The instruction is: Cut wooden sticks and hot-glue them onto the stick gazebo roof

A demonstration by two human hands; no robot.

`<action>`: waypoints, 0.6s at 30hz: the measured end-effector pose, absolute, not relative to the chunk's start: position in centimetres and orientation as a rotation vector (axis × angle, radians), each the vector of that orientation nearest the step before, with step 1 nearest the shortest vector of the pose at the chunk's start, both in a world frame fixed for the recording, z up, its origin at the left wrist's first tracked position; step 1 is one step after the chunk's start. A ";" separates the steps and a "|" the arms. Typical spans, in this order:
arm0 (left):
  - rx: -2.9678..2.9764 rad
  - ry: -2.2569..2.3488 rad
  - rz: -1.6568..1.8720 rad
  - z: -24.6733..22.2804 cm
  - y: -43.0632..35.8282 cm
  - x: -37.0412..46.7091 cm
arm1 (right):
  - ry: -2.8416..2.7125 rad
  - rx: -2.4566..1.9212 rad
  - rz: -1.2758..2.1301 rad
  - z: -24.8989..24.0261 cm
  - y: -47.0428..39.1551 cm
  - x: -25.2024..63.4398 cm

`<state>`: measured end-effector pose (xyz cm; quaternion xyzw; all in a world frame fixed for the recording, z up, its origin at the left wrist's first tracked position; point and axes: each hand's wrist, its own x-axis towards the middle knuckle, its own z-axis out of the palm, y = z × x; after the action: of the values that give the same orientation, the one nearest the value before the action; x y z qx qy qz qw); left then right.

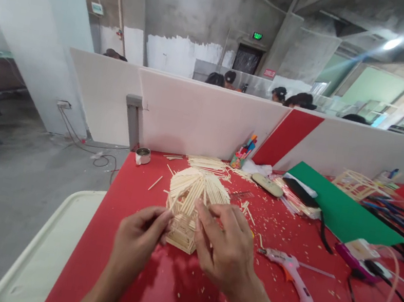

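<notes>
A small model house [195, 191] built from thin pale wooden sticks stands on the red table in front of me, its fan-shaped stick roof sloping down towards me. At its left front edge my left hand [143, 232] is closed, thumb and forefinger pinched on the sticks there. My right hand [227, 239] grips from the right side, with bent fingers touching the roof's front slope and the model's right edge. Both hands partly cover the lower walls. On the right lies a pink glue gun [292, 273] with a clear glue stick in its back.
Loose sticks [207, 164] lie behind the model, and scraps dot the red table [133, 186]. A metal cup [143, 155], a pen holder [238, 160], a green board [344, 207] and a power strip [358, 259] with cables surround it. White partitions [207, 121] stand behind; people's heads show beyond.
</notes>
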<state>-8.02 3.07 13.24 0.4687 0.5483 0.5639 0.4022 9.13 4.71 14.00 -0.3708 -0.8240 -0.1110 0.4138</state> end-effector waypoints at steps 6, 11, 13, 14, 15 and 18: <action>0.980 1.212 1.120 8.9 -2.4 -5.0 | -1.841 -1.451 0.084 7.9 -0.5 13.9; 0.446 0.936 0.914 5.4 -2.9 0.0 | -1.935 -2.239 0.157 4.0 -2.8 18.3; 0.414 0.885 0.909 5.2 -2.7 1.2 | -2.001 -2.292 0.272 4.2 -3.0 18.9; 0.418 0.876 0.917 5.3 -2.5 1.7 | -2.026 -2.291 0.325 4.5 -2.9 19.0; 0.430 0.872 0.926 5.5 -2.5 2.0 | -2.045 -2.280 0.375 4.8 -2.7 19.1; 0.475 0.877 0.945 6.1 -2.5 2.6 | -2.034 -2.204 0.515 5.8 -1.8 20.0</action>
<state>2.59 -2.46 6.10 0.2193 0.4049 0.4360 0.7732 20.04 -1.83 5.85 -0.7235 -0.6675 0.1692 0.0492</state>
